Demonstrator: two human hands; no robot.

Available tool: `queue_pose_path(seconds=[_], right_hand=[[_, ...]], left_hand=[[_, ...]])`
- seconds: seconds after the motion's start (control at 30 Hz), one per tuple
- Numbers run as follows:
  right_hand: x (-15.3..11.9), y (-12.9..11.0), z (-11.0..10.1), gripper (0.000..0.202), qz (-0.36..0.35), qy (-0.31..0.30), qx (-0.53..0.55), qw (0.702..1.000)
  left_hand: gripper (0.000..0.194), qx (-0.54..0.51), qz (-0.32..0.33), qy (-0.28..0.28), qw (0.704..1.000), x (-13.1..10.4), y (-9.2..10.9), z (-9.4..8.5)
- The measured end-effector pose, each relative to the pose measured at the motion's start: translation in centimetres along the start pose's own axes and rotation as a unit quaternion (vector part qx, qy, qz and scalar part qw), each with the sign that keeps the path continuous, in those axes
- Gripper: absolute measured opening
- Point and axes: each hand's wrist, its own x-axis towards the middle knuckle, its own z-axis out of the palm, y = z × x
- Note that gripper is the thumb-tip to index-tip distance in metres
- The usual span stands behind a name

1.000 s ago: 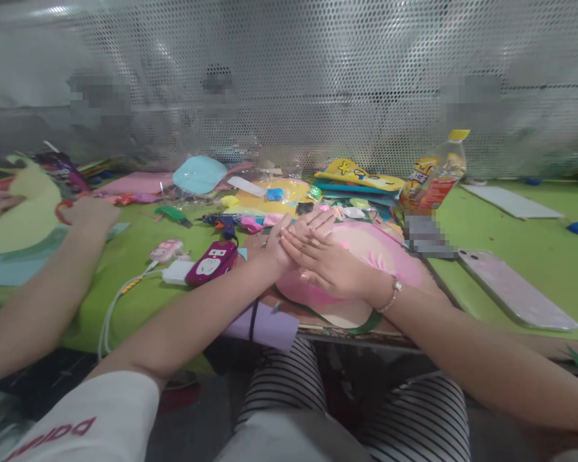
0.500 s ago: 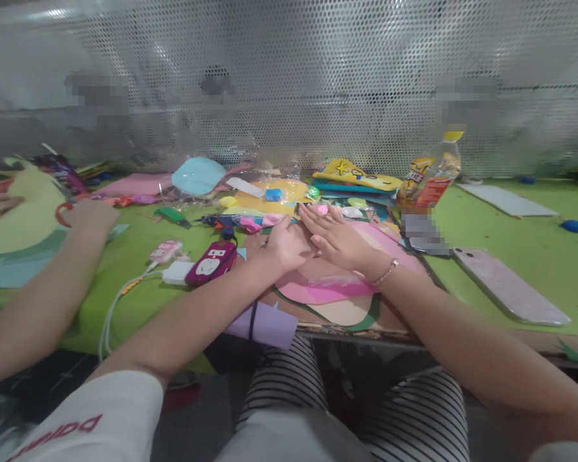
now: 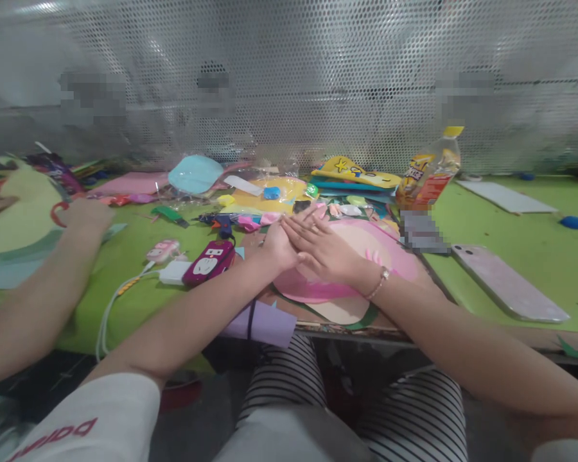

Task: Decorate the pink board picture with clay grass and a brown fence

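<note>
My left hand (image 3: 278, 246) is turned palm up above a layered pink paper cutout (image 3: 395, 256). Across its palm lies my right hand (image 3: 322, 249), fingers stretched out flat. The palms are pressed together, so anything between them is hidden. Beside my right wrist, small pink pieces (image 3: 373, 255) rest on the cutout. Just beyond my fingers are small lumps of what looks like modelling clay, among them a white lump (image 3: 350, 210) and a green lump (image 3: 312, 190).
At left, another person's hand (image 3: 89, 217) holds red-handled scissors (image 3: 58, 213) near pale yellow paper (image 3: 24, 205). A maroon case (image 3: 209, 263), white charger (image 3: 173, 273) and purple paper (image 3: 270, 323) lie left of centre. A bottle (image 3: 436, 170) and pink phone (image 3: 508, 282) stand and lie right.
My right hand has slid left and slightly nearer across my left palm. The small pink pieces on the cutout now show beside my wrist.
</note>
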Motion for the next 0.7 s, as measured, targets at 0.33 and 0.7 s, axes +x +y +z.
queue_pose_path(seconds=[0.33,0.7], right_hand=[[0.1,1.9,0.2,0.046,0.21,0.121,0.238,0.941],[0.1,2.7,-0.1,0.019,0.346,0.101,0.456,0.814]], left_hand=[[0.063,0.036,-0.057,-0.013,0.998,-0.4,0.9,-0.2],[0.069,0.088,-0.165,-0.088,0.978,-0.4,1.1,-0.3]])
